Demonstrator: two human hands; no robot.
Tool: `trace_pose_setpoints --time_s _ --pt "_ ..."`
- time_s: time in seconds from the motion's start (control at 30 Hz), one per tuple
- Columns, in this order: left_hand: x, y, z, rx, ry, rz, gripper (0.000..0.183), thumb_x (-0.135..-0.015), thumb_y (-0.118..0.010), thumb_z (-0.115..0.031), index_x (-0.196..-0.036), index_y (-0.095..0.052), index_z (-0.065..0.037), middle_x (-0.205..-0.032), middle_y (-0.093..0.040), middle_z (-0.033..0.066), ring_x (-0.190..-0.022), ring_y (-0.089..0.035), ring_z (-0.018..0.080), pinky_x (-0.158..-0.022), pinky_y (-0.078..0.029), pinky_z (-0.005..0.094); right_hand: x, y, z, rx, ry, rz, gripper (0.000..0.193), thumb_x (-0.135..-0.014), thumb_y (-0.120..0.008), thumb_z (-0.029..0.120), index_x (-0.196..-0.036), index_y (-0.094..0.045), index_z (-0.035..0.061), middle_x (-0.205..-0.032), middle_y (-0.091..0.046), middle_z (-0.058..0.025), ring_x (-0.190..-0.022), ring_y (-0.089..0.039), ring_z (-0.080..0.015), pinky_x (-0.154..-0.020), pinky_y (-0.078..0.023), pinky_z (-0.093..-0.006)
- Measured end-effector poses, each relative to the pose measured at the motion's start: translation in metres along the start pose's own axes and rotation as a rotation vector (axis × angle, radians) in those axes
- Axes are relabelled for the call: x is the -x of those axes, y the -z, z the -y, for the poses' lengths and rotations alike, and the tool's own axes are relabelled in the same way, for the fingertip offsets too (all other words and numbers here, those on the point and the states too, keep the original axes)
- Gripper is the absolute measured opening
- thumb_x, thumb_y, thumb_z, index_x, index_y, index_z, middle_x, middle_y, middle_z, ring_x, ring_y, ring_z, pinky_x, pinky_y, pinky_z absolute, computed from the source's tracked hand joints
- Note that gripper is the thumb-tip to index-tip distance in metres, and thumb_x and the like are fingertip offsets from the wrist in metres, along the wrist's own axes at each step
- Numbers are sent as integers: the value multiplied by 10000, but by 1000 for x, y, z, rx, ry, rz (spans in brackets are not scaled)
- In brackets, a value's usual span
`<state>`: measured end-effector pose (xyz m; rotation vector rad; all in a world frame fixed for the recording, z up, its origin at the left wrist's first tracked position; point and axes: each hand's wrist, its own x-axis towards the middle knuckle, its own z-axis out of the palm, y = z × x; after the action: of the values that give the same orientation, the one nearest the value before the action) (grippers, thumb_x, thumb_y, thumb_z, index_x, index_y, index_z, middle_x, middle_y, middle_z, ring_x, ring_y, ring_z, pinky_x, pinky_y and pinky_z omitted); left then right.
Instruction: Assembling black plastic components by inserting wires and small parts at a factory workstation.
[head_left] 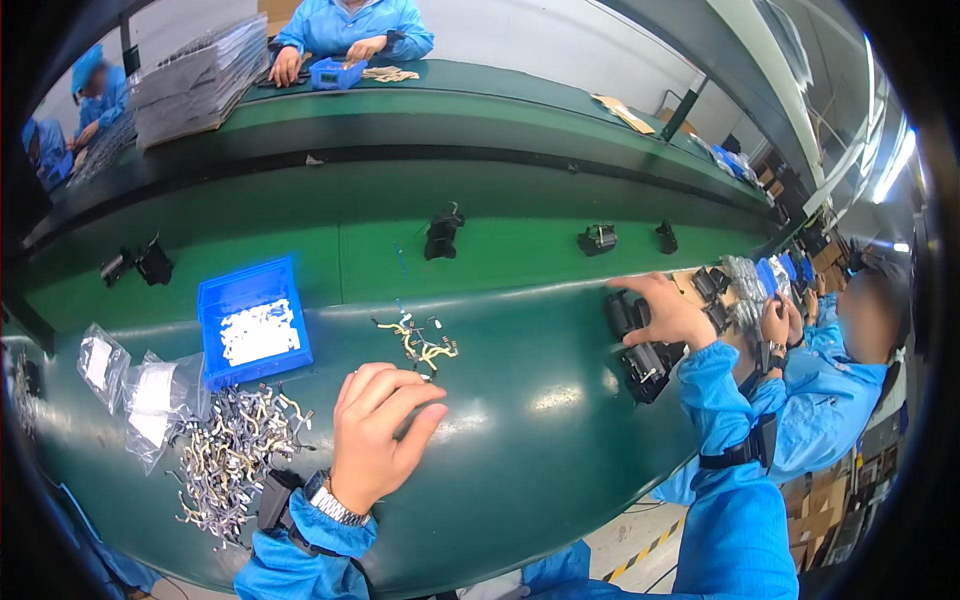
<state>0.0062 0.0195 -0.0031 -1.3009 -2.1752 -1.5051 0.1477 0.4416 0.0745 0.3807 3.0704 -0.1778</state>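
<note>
Our right grip (672,312) is spread at the black modules (648,375) on the desk's (520,490) right, contact unclear; our left grip (380,430), fingers loosely curled, thumb apart, sits just near of the wire cables (430,350). We judge the modules stiff, fairly light, best held by their sides; the cables, soft.

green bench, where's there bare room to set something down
Widest bare patch: green bench between the left hand and the black parts by the right hand. Smaller: between the near blue bin and wire cluster. Crowded: left end, with plastic bags and wire heap.
</note>
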Motion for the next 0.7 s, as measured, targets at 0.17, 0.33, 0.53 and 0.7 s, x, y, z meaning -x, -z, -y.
trace_pose_setpoints --time_s 0.17,0.33,0.53,0.7 --pt "-4 -3 -4 -6 -17 22 93 -899 -806 -130 -958 -784 -61 -955 -738 90 -965 -649 323 -880 -527 438 -13 -1 23 -17 158 -74 797 -640 -954 169 -1383 -674 97 -1305 -714 -179 -1278 -626 -385 -1126 -485 -469" --pt "-3 0 -4 -47 15 -79 82 -949 -760 -113 -940 -773 -33 -928 -738 104 -941 -653 316 -866 -522 427 -17 -25 129 -479 478 -125 683 -734 -895 270 -1347 -695 47 -1227 -699 -193 -1127 -691 -392 -1009 -566 -453" --pt "-6 2 -4 -89 87 -171 184 -1022 -672 -130 -911 -756 -10 -895 -741 107 -899 -650 291 -840 -507 404 -4 -71 205 -331 347 -225 679 -739 -858 742 -918 -769 92 -1008 -721 -50 -742 -721 -324 -710 -571 -422" --pt "-9 -2 -4 -156 185 -47 87 -985 -712 -72 -947 -768 -18 -917 -760 114 -894 -671 292 -812 -512 394 -2 -87 201 -373 290 -158 658 -785 -829 728 -900 -751 85 -952 -720 -66 -714 -720 -315 -637 -559 -426"
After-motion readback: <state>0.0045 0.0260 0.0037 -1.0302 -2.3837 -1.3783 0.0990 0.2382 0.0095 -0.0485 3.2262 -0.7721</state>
